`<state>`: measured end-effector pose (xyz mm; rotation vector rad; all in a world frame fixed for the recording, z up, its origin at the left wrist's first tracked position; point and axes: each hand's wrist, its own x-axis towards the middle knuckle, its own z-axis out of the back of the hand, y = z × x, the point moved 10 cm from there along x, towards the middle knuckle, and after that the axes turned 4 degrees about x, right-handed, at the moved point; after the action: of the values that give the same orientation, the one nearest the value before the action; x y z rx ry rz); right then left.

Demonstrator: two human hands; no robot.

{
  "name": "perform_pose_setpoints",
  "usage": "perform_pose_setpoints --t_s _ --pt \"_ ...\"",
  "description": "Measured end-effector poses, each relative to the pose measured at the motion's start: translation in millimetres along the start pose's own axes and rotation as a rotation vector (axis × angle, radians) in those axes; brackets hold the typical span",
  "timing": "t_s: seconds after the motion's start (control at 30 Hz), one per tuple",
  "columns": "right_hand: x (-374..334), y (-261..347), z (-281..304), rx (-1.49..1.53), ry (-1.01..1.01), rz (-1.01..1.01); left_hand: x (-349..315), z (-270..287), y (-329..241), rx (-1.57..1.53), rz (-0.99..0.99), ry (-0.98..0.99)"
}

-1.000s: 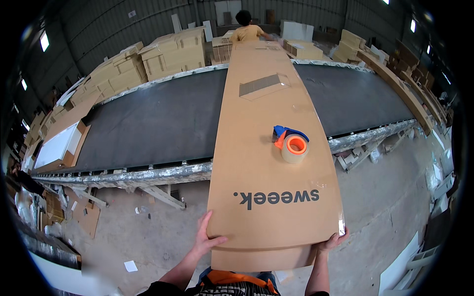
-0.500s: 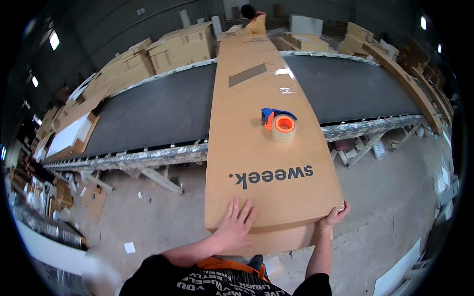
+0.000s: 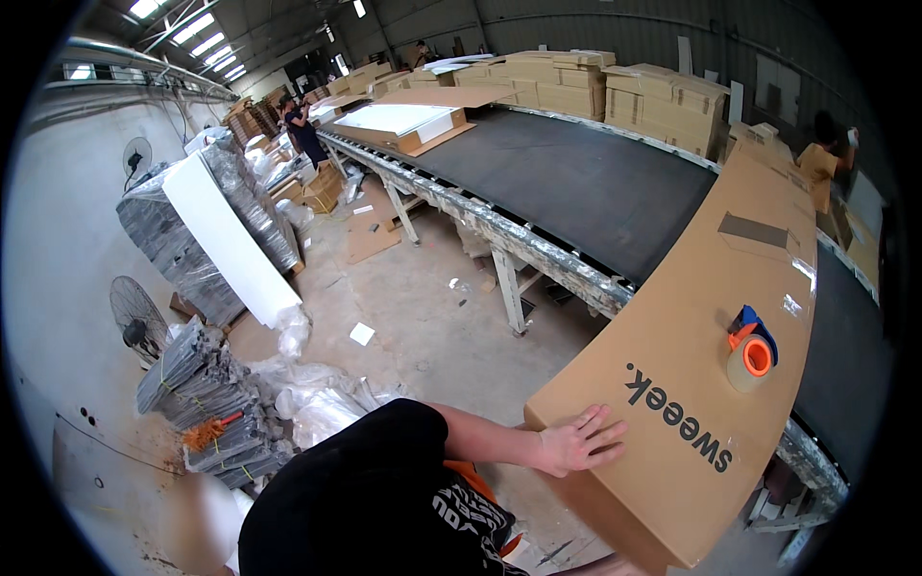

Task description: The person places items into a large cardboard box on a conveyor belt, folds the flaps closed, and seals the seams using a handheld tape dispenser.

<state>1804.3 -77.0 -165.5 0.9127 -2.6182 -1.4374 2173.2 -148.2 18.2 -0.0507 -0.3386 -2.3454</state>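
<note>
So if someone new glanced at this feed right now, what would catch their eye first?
Most likely the long flat cardboard box, which crosses the dark conveyor belt and juts out toward the person, with the left hand spread flat on its near corner. Next, the orange and blue tape dispenser sitting on top of the box. At far left, a white panel leans on plastic-wrapped stacks.
</note>
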Motion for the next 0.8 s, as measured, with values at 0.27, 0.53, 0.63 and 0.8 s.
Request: perform_pose_setpoints --t_s 0.27,0.53,0.63,0.8 --pt "-37.8 12.2 -18.8 0.269 -0.203 0.21 1.9 17.4 16.9 -0.127 0.032 -0.041" --pt "-50.3 58.0 -17.6 -0.257 -0.184 0.535 21.3 24.2 5.8 -0.125 -0.047 -0.115" --pt "-61.1 78.0 -23.7 -0.854 -0.276 0.751 51.7 29.5 -17.2 -0.148 -0.144 0.092" --pt "-49.2 76.9 -26.3 -0.737 -0.211 0.695 104.4 17.8 -75.9 -0.028 -0.329 0.224"
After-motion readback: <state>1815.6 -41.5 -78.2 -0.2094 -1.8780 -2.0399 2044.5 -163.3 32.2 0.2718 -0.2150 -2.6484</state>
